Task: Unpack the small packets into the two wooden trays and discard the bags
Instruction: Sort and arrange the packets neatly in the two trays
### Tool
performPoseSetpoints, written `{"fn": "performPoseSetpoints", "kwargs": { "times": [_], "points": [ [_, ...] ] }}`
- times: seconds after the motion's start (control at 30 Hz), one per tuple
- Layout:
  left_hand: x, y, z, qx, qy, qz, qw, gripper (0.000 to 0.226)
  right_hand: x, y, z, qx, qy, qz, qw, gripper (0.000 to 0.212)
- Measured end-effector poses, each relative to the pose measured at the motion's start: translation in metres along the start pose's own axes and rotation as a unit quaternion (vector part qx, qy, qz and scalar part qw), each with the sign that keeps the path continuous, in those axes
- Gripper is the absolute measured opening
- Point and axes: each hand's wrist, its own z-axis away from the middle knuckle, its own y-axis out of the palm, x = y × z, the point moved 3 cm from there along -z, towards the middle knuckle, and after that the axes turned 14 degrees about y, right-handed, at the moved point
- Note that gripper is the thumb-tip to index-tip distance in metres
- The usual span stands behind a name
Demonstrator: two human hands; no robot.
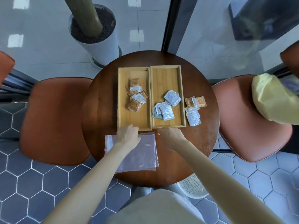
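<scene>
Bags (137,152) of clear plastic lie flat in a loose stack at the near edge of the round wooden table (202,139), slightly left of its middle. On their far edge rests the left hand (128,135), fingers bent down onto the plastic; whether it pinches the top bag or only presses it cannot be told. Just to the right, the right hand (171,135) hovers low over bare wood near the bags' far right corner, its fingers curled loosely, with nothing visibly in them.

Beyond the hands, two wooden trays sit side by side, touching along their long sides, across the table's centre. Inside the left tray (123,97) lies a heap of mostly orange packets (135,94) with a white one among them. Inside the right tray (168,75) lie white packets (166,105) in two small clusters. On the table near its right edge, just beside the right tray, are loose packets (194,109), orange ones farther away and white ones nearer.
</scene>
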Motion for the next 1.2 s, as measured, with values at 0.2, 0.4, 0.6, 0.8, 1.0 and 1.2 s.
{"fn": "performPoseSetpoints", "kwargs": {
  "times": [0.2, 0.4, 0.6, 0.8, 1.0, 1.2],
  "points": [
    [-0.05, -0.037, -0.058, -0.049, 0.097, -0.014, 0.994, 0.024, -0.065, -0.019, -0.021, -0.004, 0.089, -0.053, 0.995, 0.022],
    [-0.101, -0.056, -0.114, -0.096, 0.165, -0.041, 0.981, 0.024, -0.134, -0.035, -0.035, -0.12, 0.149, -0.084, 0.978, 0.021],
    [-0.135, -0.055, -0.157, -0.113, 0.218, -0.002, 0.969, 0.037, -0.175, -0.026, -0.056, -0.176, 0.224, -0.163, 0.945, 0.027],
    [-0.144, -0.04, -0.186, -0.084, 0.202, -0.045, 0.975, 0.058, -0.179, -0.007, -0.075, -0.165, 0.317, -0.284, 0.89, 0.047],
    [-0.14, -0.029, -0.194, -0.105, 0.168, -0.082, 0.977, 0.05, -0.171, -0.003, -0.082, -0.182, 0.367, -0.294, 0.864, 0.054],
    [-0.145, -0.029, -0.195, -0.162, 0.149, -0.068, 0.973, 0.034, -0.174, -0.005, -0.086, -0.201, 0.382, -0.379, 0.818, 0.041]
  ]
}}
